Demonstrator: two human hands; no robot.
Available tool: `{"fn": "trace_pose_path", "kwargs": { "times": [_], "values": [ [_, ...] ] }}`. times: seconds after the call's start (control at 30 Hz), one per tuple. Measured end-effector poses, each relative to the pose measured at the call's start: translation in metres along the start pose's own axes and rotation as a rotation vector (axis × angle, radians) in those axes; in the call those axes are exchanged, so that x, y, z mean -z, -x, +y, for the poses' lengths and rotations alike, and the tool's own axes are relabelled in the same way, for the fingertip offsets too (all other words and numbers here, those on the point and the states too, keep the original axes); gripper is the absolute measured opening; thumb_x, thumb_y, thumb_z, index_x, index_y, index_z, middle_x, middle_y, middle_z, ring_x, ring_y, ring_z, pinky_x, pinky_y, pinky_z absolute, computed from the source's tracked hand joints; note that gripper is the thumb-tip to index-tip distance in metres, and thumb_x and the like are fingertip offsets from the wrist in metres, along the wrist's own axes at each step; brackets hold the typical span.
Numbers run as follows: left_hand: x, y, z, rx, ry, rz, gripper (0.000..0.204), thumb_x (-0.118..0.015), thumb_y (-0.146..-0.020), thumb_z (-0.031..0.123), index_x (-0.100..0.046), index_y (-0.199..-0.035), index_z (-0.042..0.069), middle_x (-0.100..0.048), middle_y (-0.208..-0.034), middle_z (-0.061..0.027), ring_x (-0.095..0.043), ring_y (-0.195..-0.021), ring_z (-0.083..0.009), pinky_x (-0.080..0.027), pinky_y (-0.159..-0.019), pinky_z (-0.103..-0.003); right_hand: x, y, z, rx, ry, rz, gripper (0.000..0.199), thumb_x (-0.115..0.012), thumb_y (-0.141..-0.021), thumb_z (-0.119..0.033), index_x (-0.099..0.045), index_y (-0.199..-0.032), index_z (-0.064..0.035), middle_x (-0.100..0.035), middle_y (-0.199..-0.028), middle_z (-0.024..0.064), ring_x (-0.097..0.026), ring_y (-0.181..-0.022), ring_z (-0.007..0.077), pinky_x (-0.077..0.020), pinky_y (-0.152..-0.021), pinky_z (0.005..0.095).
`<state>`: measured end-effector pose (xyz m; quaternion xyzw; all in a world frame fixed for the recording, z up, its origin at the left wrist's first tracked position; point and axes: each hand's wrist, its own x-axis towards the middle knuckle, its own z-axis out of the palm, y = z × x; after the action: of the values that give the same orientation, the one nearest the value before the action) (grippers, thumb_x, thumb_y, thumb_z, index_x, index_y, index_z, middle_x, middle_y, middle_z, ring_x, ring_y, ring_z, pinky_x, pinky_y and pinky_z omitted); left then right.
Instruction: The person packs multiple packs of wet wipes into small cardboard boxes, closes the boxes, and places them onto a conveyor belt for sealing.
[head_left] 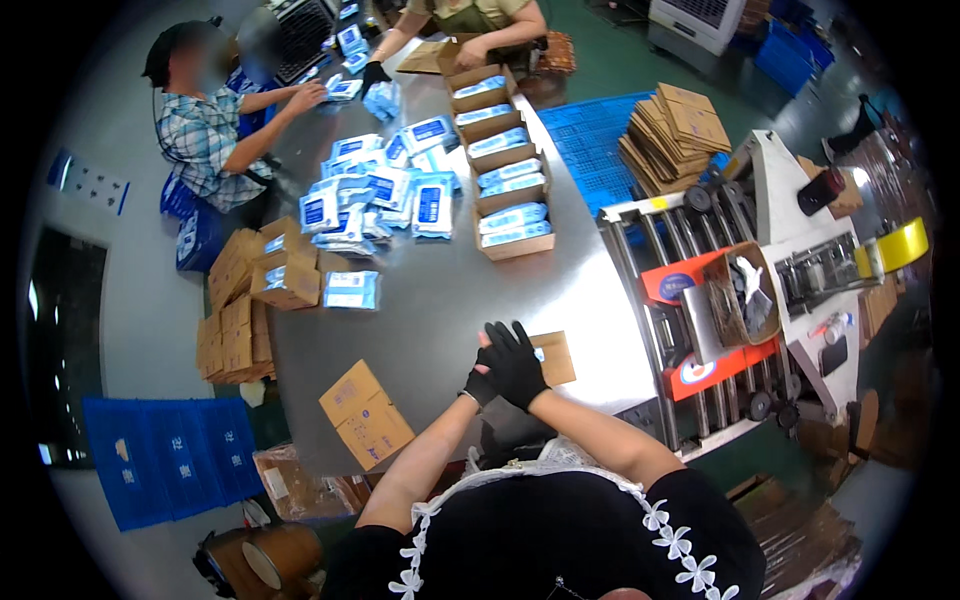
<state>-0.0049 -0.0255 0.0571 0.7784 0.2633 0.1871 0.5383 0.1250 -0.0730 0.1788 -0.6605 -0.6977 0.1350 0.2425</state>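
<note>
We see a smooth, dull-shining metal table, matt brown cardboard boxes (unprinted-looking), and glossy plastic packets.

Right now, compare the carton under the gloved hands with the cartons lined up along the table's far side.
The carton under the hands lies alone at the near edge, flaps down; the lined-up cartons stand open in a row, blue-and-white packs showing. Both hands, left hand and right hand, press the near one; nobody touches most of the row. All are brown cardboard.

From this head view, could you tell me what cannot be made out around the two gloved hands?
- Small cardboard box: mostly covered by the right hand; contents unseen.
- Left hand: tucked under the right hand; its grip is hidden.
- Row of open boxes: pouch count too small to tell.
- Flat cartons: markings blurred.
</note>
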Motion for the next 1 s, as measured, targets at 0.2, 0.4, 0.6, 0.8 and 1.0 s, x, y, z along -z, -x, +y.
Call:
{"fn": "trace_pose_path", "kwargs": {
  "times": [0.2, 0.4, 0.6, 0.8, 1.0],
  "values": [
    [-0.065, -0.016, 0.06, 0.417, 0.484, -0.373, 0.049, -0.067, -0.084, 0.018, -0.046, -0.125, 0.002, -0.062, -0.104, -0.0077, -0.057, -0.096, -0.0161, -0.047, -0.085, -0.031, 0.045, 0.101, 0.121, -0.117, 0.003, -0.009, 0.077, -0.075, -0.067, -0.044, -0.047, -0.129, -0.0077, -0.047, -0.13, 0.0172, -0.041, -0.125, 0.035, -0.0221, -0.11, 0.0537],
    [0.008, 0.056, 0.045, 0.303, -0.031, -0.297, 0.042, -0.06, -0.088, 0.031, -0.056, -0.119, 0.003, -0.056, -0.122, -0.0152, -0.053, -0.114, -0.0272, -0.04, -0.098, -0.038, 0.1, 0.129, 0.215, -0.235, 0.087, 0.1, 0.071, -0.062, -0.076, -0.042, -0.043, -0.134, -0.0056, -0.041, -0.138, 0.0199, -0.042, -0.124, 0.0387, -0.0319, -0.104, 0.0496],
    [0.129, 0.309, -0.056, 1.105, -0.517, 0.947, 0.05, -0.07, -0.073, 0.029, -0.052, -0.111, 0.003, -0.058, -0.106, -0.0228, -0.058, -0.1, -0.0394, -0.048, -0.084, -0.047, 0.042, 0.09, 0.114, 0.123, 0.146, 0.187, 0.033, -0.05, -0.088, -0.021, -0.059, -0.113, -0.0016, -0.055, -0.121, 0.0228, -0.051, -0.113, 0.0379, -0.0389, -0.098, 0.0467],
    [0.175, 0.398, -0.063, 1.232, -0.413, 0.995, 0.07, -0.066, -0.074, 0.031, -0.041, -0.129, -0.005, -0.05, -0.124, -0.0296, -0.049, -0.117, -0.042, -0.042, -0.098, -0.045, -0.161, 0.056, -0.086, 0.026, -0.388, -0.665, 0.063, -0.068, -0.083, -0.037, -0.045, -0.135, -0.0088, -0.058, -0.122, 0.0143, -0.062, -0.102, 0.0287, -0.0493, -0.087, 0.0362],
    [0.166, 0.388, -0.095, 1.039, -0.255, 1.033, 0.073, -0.066, -0.076, 0.032, -0.039, -0.132, -0.006, -0.051, -0.127, -0.0281, -0.051, -0.118, -0.0372, -0.043, -0.098, -0.041, -0.223, 0.03, -0.183, -0.228, -0.55, -0.852, 0.075, -0.063, -0.082, -0.039, -0.034, -0.14, -0.0016, -0.049, -0.133, 0.0237, -0.053, -0.118, 0.0346, -0.044, -0.096, 0.0393]
  ]
}}
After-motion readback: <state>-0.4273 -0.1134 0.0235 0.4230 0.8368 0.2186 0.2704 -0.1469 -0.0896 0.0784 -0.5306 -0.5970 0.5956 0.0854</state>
